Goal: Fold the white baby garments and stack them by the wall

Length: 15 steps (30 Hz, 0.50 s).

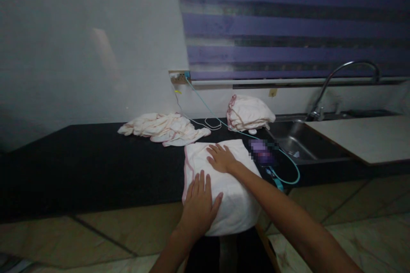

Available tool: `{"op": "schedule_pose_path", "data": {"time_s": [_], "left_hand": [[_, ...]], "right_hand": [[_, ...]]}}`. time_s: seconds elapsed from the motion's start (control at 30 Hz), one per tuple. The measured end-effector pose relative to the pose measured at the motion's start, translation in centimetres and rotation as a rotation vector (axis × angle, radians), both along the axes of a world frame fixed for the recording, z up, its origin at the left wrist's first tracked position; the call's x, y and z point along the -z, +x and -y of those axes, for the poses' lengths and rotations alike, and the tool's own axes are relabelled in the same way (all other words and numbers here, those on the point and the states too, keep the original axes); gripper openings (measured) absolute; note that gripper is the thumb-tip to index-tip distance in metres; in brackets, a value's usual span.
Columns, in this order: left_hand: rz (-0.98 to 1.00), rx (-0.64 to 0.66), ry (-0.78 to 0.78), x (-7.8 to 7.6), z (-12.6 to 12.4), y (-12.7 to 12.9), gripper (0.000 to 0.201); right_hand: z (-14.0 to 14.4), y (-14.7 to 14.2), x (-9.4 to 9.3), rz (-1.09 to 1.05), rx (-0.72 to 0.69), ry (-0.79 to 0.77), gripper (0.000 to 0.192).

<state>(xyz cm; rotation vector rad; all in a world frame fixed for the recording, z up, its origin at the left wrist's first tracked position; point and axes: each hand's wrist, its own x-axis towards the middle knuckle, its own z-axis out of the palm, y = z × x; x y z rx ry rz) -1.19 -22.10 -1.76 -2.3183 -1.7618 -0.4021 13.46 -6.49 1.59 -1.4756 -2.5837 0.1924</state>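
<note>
A white towel (232, 198) with pink edging lies spread on the dark counter, its near part hanging over the front edge. My left hand (200, 200) rests flat on the towel's near left part, fingers stretched out and thumb apart. Farther up, my right hand (221, 158) presses flat near the far middle of the same cloth, fingers spread. Neither hand grips anything. Behind and to the left is a crumpled heap of cream cloth (163, 127) with pink edging. A folded pile of similar cloths (250, 113) sits by the wall, behind my right hand.
Right of the towel lies a phone (264, 152), blurred out, with a teal cable (296, 175) running to the wall socket (179, 77). Beyond it are a steel sink (299, 140), a curved faucet (329, 79) and a pale board (358, 136) partly over the sink.
</note>
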Motion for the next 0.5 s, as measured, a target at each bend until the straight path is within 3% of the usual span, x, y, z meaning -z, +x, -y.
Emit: {"op": "schedule_pose_path", "data": {"time_s": [0.2, 0.5], "left_hand": [[-0.061, 0.062, -0.061, -0.6, -0.9, -0.7, 0.079], [-0.108, 0.081, -0.228, -2.1, -0.5, -0.2, 0.101]], "right_hand": [[0.6, -0.4, 0.5, -0.032, 0.223, 0.024, 0.070], [-0.4, -0.3, 0.0, 0.005, 0.151, -0.054, 0.073]]}}
